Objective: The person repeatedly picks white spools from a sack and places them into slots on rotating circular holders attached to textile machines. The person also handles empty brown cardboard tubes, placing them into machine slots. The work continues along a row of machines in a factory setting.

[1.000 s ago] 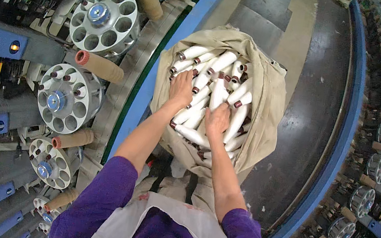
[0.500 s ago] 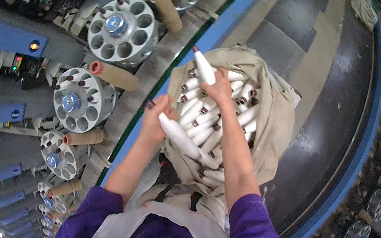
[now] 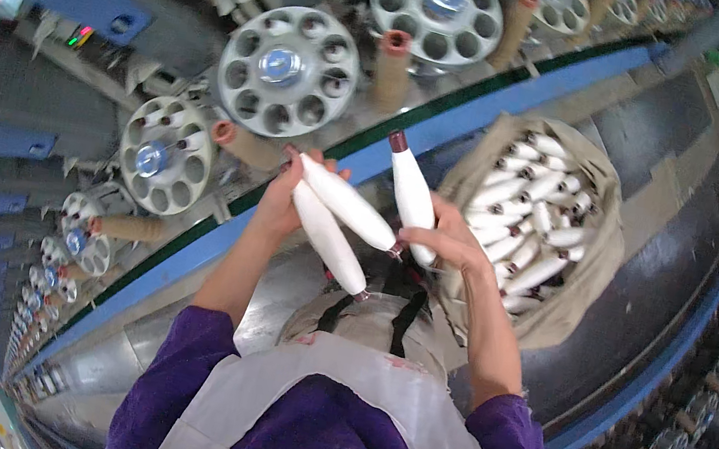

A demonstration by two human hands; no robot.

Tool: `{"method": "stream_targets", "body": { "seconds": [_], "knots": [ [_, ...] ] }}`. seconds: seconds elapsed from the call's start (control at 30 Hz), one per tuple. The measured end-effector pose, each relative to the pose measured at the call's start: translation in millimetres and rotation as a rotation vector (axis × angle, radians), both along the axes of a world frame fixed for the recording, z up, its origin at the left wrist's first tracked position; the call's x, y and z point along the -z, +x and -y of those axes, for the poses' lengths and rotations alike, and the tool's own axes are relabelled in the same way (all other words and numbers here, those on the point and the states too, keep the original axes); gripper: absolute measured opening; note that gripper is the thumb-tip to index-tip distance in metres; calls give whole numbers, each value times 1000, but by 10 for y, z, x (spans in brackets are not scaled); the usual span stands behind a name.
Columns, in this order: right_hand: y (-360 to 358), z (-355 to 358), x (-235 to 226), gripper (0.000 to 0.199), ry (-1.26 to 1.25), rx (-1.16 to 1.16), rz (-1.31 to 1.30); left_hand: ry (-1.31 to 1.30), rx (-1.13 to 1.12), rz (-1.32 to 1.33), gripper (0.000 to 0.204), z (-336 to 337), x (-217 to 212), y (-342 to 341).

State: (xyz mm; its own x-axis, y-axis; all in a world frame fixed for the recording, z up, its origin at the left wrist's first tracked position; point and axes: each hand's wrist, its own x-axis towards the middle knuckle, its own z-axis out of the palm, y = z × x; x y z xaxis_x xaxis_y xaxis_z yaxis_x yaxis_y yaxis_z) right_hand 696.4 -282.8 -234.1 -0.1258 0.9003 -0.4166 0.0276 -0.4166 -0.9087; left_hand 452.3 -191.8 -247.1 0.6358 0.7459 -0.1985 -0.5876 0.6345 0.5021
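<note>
My left hand (image 3: 280, 200) grips two white yarn bobbins (image 3: 333, 220) that cross over each other and point down to the right. In my right hand (image 3: 444, 240) is a single white bobbin (image 3: 410, 193) with a dark red tip, held nearly upright. Both hands are raised in front of a round grey bobbin magazine (image 3: 287, 72) on the machine. To my right stands a beige cloth sack (image 3: 585, 253) holding several white bobbins (image 3: 527, 216).
A row of round grey magazines (image 3: 164, 156) and brown cardboard cones (image 3: 393, 64) runs along the machine on the left, above a blue rail (image 3: 183, 254). A second machine row (image 3: 675, 439) lines the right side of the grey aisle floor (image 3: 645, 282).
I have lifted both hands out of the sack with bobbins and turned left toward the machine. The sack now lies to my right.
</note>
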Motion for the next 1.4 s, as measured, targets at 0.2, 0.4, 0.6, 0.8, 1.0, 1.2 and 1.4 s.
{"method": "stream_targets", "body": {
  "seconds": [0.2,0.4,0.6,0.8,1.0,1.2,1.4],
  "knots": [
    [-1371,-582,-240,52,519,-437,338,333,-60,-232,35,422,-415,-1481],
    [-2806,-625,-238,33,306,-372,-112,739,-450,-727,21,928,-736,-2380],
    [-3721,-773,110,4,494,-208,-356,975,-682,-1143,12,1062,-790,-2712],
    [-3929,-1504,444,4,358,-188,-520,875,-816,-1428,21,472,-307,-2578],
    [-3783,-1837,249,7,112,-388,-930,263,-1231,-418,17,557,-276,-2855],
    [-3933,-1845,-151,21,590,-873,-127,245,-1306,-379,15,911,-530,-3026],
    [-4013,-1756,-29,37,784,-824,67,163,-1407,-344,18,926,-611,-3046]
  ]
}}
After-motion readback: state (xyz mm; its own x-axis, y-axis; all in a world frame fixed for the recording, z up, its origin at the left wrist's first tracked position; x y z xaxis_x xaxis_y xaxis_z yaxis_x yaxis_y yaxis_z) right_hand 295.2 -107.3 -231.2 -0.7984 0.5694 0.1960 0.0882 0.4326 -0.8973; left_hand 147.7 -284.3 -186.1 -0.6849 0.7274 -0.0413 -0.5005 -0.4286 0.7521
